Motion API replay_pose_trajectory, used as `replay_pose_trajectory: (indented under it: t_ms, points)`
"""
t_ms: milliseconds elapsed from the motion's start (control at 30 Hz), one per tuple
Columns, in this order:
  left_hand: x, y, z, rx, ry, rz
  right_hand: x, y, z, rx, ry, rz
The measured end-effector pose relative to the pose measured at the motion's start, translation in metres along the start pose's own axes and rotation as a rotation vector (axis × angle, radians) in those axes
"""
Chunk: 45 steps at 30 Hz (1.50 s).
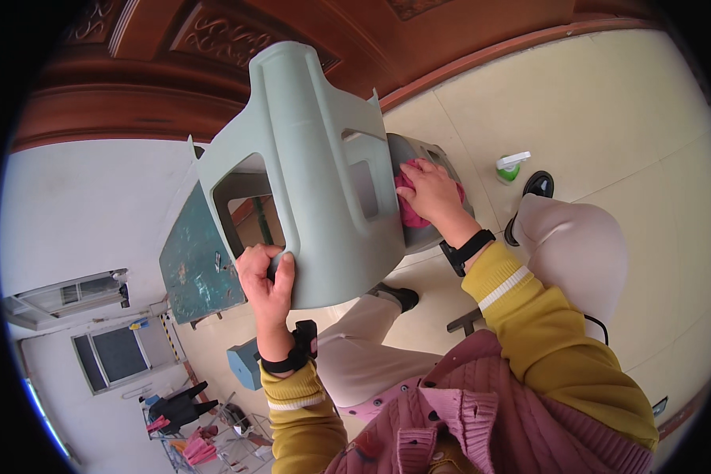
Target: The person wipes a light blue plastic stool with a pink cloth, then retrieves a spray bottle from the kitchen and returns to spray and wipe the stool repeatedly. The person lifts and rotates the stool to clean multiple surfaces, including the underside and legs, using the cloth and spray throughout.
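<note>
A pale green plastic stool (326, 195) is held tilted on its side before me, its legs pointing away. My left hand (266, 278) grips it at the rim of a side opening, thumb outside and fingers partly hidden in the opening. Against the stool's right side is a grey plastic piece (418, 238) with slots, seemingly another stool, lower down. My right hand (429, 189) presses a crumpled pink cloth (413, 214) onto that grey surface, close to the green stool's edge. The cloth is partly covered by the fingers. Both wrists wear black straps.
A spray bottle (509, 167) with green liquid stands on the tiled floor beside my shoe (538, 184). Carved red-brown wooden doors (213, 35) rise ahead. Leftward are a worn green table (198, 260), a blue stool (244, 362) and a drying rack with clothes (198, 447).
</note>
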<state>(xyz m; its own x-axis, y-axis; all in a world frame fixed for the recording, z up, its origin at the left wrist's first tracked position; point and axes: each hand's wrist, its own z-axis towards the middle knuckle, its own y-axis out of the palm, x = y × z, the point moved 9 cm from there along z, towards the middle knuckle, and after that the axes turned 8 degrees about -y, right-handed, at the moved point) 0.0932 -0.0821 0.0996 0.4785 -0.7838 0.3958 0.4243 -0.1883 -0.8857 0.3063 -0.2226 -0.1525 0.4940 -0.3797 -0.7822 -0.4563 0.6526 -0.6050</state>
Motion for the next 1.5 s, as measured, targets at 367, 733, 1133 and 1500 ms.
replay_pose_trajectory:
  t_ms: [367,733,1133,1500]
  points:
    - [-0.002,0.003,0.0,-0.015,-0.036,-0.005,-0.073,-0.142,0.069,0.577,-0.296,0.871]
    - [-0.005,-0.005,-0.008,-0.044,-0.06,-0.119,-0.014,-0.018,0.111,0.39,0.061,0.547]
    - [-0.016,-0.007,-0.012,-0.07,-0.098,-0.124,-0.03,-0.015,0.099,0.468,-0.019,0.644]
    - [-0.056,-0.01,-0.014,-0.053,-0.28,-0.279,0.006,0.047,0.067,0.064,0.004,0.522]
